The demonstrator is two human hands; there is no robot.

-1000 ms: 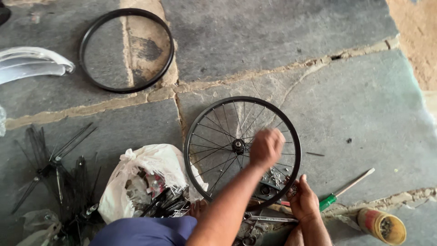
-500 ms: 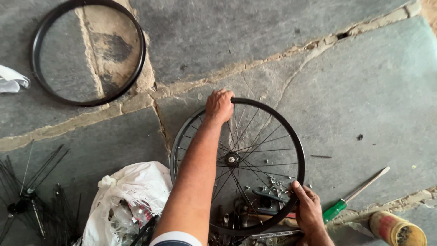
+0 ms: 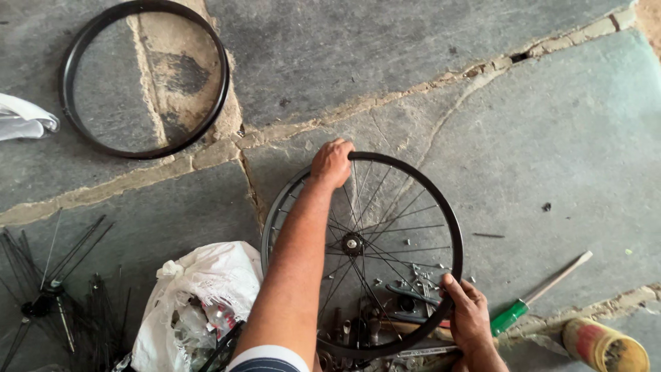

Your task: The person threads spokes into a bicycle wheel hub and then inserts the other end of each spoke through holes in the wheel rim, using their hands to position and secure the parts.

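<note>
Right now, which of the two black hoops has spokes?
The spoked wheel held at its rim by both hands, left hand and right hand. The bare rim at upper left has none.

1. The spoked wheel (image 3: 361, 251) lies flat on the stone floor (image 3: 551, 138), the left hand (image 3: 331, 162) on its far rim and the right hand (image 3: 469, 313) on its near right rim.
2. A bare rim (image 3: 72, 62) lies well off, far left.
3. A plastic bag (image 3: 200, 293) sits just left of the wheel, with loose spokes (image 3: 55, 296) further left.
4. A screwdriver (image 3: 540, 295) and a can (image 3: 606, 346) lie to the right.
</note>
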